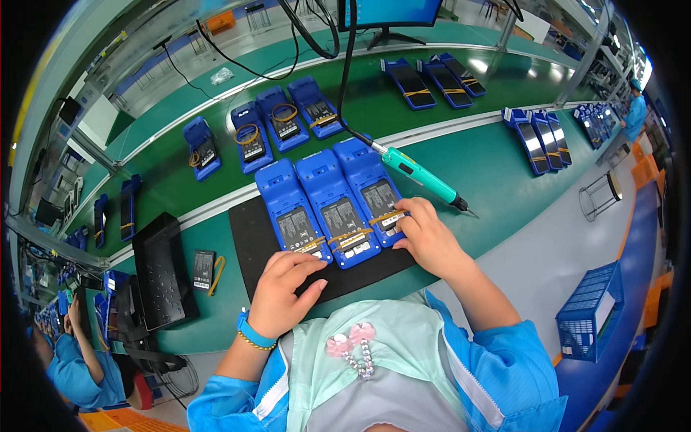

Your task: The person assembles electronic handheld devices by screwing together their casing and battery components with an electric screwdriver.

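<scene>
Three blue handheld terminals lie side by side on a black mat [248, 245], backs up, with their batteries showing. Yellow rubber bands cross their lower ends. My left hand [288, 288] rests its fingertips on the lower end of the left terminal [276, 182], thumb held apart from the fingers. At the right terminal [356, 155], my right hand [428, 237] closes its fingers over the lower right edge, beside the rubber band [386, 217]. Between them sits the middle terminal [319, 176], touched by neither hand as far as I see.
A green electric screwdriver [421, 176] hangs by its cable over the bench. A black tray [165, 270], a loose battery [204, 268] and a rubber band [217, 276] lie left. More blue terminals [252, 137] stand along the green conveyor [360, 93]. A co-worker [83, 367] sits far left.
</scene>
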Tool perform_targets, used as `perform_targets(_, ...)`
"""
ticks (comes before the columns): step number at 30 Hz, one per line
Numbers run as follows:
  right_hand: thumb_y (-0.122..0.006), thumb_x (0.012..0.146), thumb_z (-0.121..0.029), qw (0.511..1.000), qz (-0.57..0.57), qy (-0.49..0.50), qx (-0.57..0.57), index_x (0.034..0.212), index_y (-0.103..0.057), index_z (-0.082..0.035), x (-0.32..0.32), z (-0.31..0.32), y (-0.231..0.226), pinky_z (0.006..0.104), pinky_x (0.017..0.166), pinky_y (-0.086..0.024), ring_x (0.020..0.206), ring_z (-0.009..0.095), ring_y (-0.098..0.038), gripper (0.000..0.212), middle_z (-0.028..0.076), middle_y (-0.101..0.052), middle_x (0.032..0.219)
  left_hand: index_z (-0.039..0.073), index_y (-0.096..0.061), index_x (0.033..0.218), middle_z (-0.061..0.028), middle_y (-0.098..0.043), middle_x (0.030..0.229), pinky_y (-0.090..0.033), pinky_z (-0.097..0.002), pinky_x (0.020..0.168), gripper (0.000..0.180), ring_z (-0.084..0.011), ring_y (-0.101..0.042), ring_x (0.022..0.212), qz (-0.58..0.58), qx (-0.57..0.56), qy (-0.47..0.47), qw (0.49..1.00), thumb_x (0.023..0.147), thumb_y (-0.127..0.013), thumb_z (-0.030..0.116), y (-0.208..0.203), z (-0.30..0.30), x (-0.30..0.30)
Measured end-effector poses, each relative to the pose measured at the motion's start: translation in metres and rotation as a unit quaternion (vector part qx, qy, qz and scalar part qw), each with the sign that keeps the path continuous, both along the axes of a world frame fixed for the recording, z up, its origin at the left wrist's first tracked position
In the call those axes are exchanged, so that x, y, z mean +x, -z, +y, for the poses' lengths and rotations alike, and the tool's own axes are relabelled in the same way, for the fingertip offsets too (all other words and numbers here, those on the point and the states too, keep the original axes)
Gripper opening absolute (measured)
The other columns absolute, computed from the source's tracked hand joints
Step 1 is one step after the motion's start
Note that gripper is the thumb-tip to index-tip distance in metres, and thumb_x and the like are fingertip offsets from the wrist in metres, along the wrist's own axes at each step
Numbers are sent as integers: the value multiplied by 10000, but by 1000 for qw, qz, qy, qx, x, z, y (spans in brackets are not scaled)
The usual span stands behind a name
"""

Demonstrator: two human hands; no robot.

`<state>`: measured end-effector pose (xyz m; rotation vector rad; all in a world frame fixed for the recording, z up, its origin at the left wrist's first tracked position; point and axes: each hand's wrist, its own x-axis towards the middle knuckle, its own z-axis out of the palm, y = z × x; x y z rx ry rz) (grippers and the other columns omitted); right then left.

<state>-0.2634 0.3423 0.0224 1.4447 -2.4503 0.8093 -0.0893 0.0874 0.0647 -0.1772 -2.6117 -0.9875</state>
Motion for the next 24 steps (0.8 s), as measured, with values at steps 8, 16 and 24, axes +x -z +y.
perform_targets(8, -758, 799, 6, 985, -91, 9, -144, 1052, -484, 2, 0, -1, 11, 451, 976, -504, 1280, 449, -513, 373, 261, -486, 1423, 1, -481, 1437, -181, -615, 1313, -533, -321, 924, 499, -259, -635, 1176, -349, 517, 126, 771, 1055, -537, 316, 7, 16, -14)
perform_targets(16, -757, 854, -63, 946, -197, 1, -257, 1052, -471, -1, 20, -9, 14, 436, 1047, -457, 1254, 416, -563, 353, 266, -525, 1410, 62, -392, 1491, -164, -561, 1379, -472, -397, 1040, 756, -274, -560, 1273, -331, 765, 158, 530, 1022, -340, 652, 35, 66, -103)
perform_targets(24, -809, 783, -148, 974, -80, -105, -183, 1003, -569, -14, 48, -19, -35, 468, 1030, -478, 1243, 406, -570, 352, 192, -631, 1270, 71, -523, 1347, -157, -603, 1323, -480, -469, 1069, 620, -279, -598, 1225, -218, 817, 146, 514, 1012, -465, 589, 51, 51, -92)
